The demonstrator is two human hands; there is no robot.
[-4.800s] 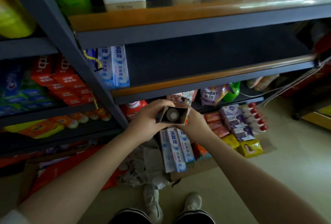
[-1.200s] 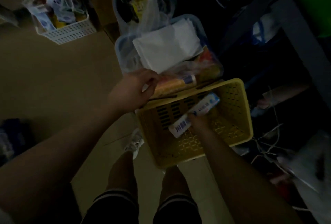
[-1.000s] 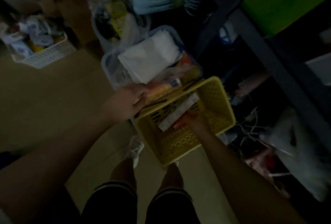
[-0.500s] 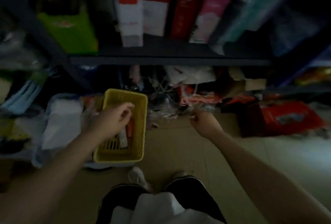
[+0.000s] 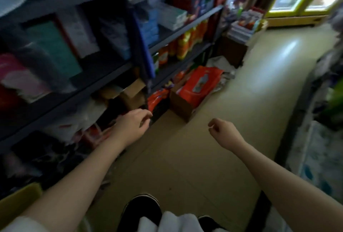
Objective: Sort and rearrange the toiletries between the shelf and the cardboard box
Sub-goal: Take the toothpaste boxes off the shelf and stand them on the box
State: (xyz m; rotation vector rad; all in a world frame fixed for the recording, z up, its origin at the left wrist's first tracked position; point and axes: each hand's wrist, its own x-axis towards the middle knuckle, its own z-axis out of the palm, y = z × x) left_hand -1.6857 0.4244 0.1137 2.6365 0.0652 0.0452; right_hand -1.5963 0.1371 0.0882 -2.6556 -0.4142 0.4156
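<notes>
Running along the left, the dark metal shelf (image 5: 118, 72) holds blurred packets and boxes. Near its lowest tier the left hand (image 5: 132, 126) hangs with loosely curled fingers, holding nothing. A brown cardboard box (image 5: 182, 104) topped by an orange packet (image 5: 200, 85) sits on the floor beyond. The right hand (image 5: 223, 133) hovers over the floor, loosely curled, empty.

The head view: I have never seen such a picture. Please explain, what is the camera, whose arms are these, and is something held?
The camera sits on a person's head and looks forward and down, so the two bare arms are that person's own. The left hand reaches toward the bottom of a dark shelf full of packed goods. The right hand hangs over the floor, fingers loosely curled. Neither hand holds anything. A cardboard box with an orange pack stands on the floor by the shelf.
</notes>
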